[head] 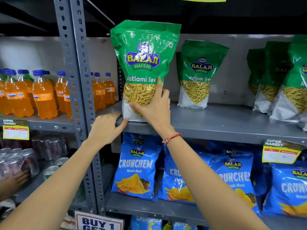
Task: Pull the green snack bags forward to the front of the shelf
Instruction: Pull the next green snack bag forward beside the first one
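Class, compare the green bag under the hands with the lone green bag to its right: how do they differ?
The held bag stands at the shelf's front edge; the lone bag sits further back. The right hand presses the held bag's front and the left hand is at its base; nothing touches the lone bag. Both are upright, green Ratlami Sev.

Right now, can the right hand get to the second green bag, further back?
Probably yes: the right hand rests on the front bag, and bare shelf lies between it and the second bag.
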{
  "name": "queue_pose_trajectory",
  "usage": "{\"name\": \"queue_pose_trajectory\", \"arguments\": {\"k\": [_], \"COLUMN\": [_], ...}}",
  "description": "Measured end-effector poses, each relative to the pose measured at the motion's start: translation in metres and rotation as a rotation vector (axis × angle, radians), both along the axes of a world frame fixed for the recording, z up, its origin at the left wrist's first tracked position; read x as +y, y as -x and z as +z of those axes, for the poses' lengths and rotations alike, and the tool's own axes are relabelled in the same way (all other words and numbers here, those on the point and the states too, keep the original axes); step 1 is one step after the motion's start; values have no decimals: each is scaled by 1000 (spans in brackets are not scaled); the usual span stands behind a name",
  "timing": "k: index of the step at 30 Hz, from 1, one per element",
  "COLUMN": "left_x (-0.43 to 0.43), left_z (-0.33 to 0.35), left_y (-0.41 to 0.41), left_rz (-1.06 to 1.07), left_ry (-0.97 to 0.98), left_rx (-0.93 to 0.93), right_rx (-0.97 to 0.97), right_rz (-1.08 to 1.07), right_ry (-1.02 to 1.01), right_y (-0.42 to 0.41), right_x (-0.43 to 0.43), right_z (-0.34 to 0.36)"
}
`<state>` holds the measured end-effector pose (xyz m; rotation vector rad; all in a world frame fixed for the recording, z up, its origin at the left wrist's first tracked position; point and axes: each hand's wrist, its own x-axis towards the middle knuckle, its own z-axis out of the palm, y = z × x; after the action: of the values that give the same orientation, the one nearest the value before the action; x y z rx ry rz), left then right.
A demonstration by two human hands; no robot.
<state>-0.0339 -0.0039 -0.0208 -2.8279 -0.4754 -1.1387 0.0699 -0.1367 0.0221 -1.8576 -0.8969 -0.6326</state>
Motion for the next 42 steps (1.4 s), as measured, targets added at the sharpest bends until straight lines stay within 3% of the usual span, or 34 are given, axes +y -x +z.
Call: {"name": "queue_pose_trajectory", "arguments": {"k": [4,7,11,16,22,30,42], "left_x": [-1,-15,-55,-111,-139,-141,-143], "left_z": [-6,-11,-6,3,-3,-10,-11], "left_y": [-2,-5,-20,-59,-103,-107,-109], "left_rz": [-33,-75,-156,-358,-254,-94,-88], "left_ry": [98,212,108,15,36,-74,-54], "left_rx": [-128,-377,-553,-373,-9,-43,-82], "right_rx": [31,61,70,83,179,272,331], "right_rz": [66,98,24,-197,-387,-376,-342], "right_ry": [-71,-167,-219,-75,49,58,-46], "right_y": [-7,-26,-66,-124,-169,-197,-212], "right_x": [-9,-23,-44,-67,-78,-67,-54], "right_z": [-1,2,9,15,15,19,23]}}
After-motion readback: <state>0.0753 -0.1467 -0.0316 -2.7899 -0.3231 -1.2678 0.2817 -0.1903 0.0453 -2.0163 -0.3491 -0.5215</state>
